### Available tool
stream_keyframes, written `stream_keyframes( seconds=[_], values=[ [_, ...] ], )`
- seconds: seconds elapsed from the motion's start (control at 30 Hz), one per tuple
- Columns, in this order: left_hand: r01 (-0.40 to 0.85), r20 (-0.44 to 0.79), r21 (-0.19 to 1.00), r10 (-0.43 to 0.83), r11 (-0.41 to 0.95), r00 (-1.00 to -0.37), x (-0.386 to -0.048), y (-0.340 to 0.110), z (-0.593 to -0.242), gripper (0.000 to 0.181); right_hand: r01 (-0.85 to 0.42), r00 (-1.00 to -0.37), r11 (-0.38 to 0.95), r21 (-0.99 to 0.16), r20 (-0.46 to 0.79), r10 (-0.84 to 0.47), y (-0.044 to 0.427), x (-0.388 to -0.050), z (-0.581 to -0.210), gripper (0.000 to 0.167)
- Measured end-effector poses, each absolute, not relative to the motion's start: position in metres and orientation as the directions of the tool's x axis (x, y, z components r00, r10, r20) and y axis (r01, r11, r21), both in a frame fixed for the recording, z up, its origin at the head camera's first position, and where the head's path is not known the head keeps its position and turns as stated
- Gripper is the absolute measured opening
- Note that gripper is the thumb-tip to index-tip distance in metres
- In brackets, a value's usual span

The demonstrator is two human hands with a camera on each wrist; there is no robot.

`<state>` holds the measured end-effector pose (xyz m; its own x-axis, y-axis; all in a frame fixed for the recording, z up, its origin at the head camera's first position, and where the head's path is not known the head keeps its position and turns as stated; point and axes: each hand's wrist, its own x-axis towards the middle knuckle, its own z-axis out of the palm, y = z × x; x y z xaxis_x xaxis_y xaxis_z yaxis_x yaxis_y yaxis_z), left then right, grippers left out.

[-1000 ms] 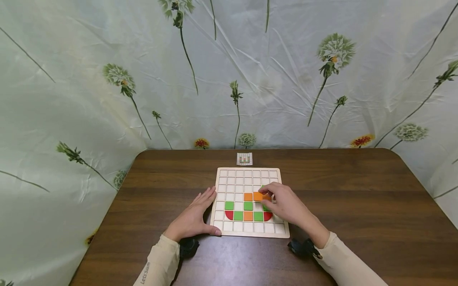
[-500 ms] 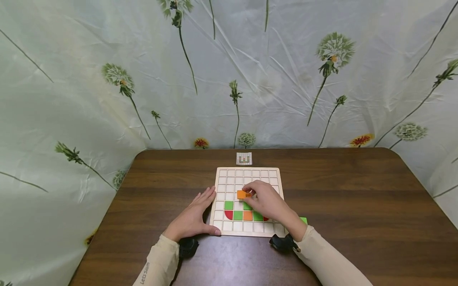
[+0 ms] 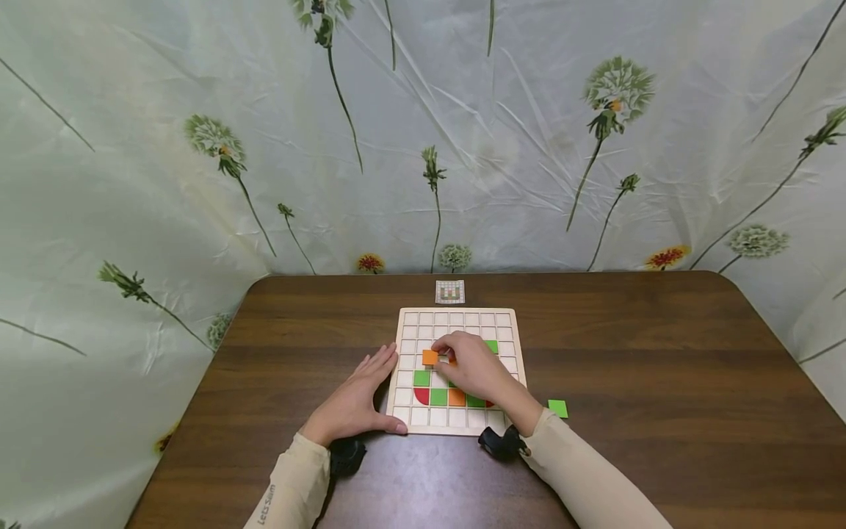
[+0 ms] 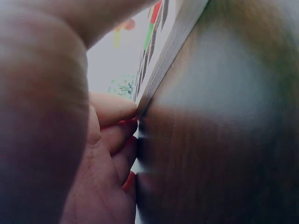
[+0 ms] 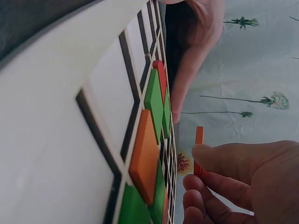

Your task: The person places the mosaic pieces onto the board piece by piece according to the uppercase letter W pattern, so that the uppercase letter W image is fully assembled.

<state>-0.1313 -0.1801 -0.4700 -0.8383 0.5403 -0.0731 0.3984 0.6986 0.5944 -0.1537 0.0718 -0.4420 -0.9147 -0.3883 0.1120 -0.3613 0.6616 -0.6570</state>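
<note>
Thumb and fingers of my right hand (image 3: 472, 367) pinch an orange square tile (image 3: 429, 357) above the left half of a pale wooden grid board (image 3: 432, 332). In the right wrist view this tile (image 5: 199, 136) stands edge-on, apart from the board. My left hand (image 3: 353, 404) lies along the board's left edge, fingers extended, thumb at the near left corner; the left wrist view shows fingertips touching the rim. Set in the grid are green squares (image 3: 421, 378), an orange square (image 3: 457, 397) and a red rounded piece (image 3: 421, 397). My right hand and forearm hide part of the pattern.
A small card (image 3: 450, 292) printed with a coloured grid lies beyond the board. One loose green tile (image 3: 558, 408) lies on the brown table (image 3: 661, 382) right of the board. A flowered cloth (image 3: 515, 147) hangs behind the table's far edge.
My right hand has moved left across the board, carrying the orange tile. The loose green tile and a green square at the board's right are now uncovered. My left hand stays in place.
</note>
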Motion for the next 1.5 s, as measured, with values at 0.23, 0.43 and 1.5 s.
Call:
stream_keyframes(
  seconds=[0.23, 0.43, 1.5],
  values=[
    [0.399, -0.080, 0.589, 0.542, 0.702, -0.836, -0.132, -0.181, -0.470, 0.128, -0.372, -0.910, 0.659, -0.654, 0.118, -0.397, 0.066, -0.156, -0.444, 0.020],
    [0.403, -0.085, 0.587, 0.548, 0.703, -0.832, -0.132, -0.181, -0.470, 0.128, -0.381, -0.905, 0.665, -0.642, 0.114, -0.409, 0.062, -0.157, -0.445, 0.020],
    [0.385, -0.102, 0.585, 0.536, 0.714, -0.838, -0.131, -0.181, -0.467, 0.127, -0.389, -0.902, 0.697, -0.602, 0.095, -0.422, 0.056, -0.163, -0.443, 0.020]
  ],
)
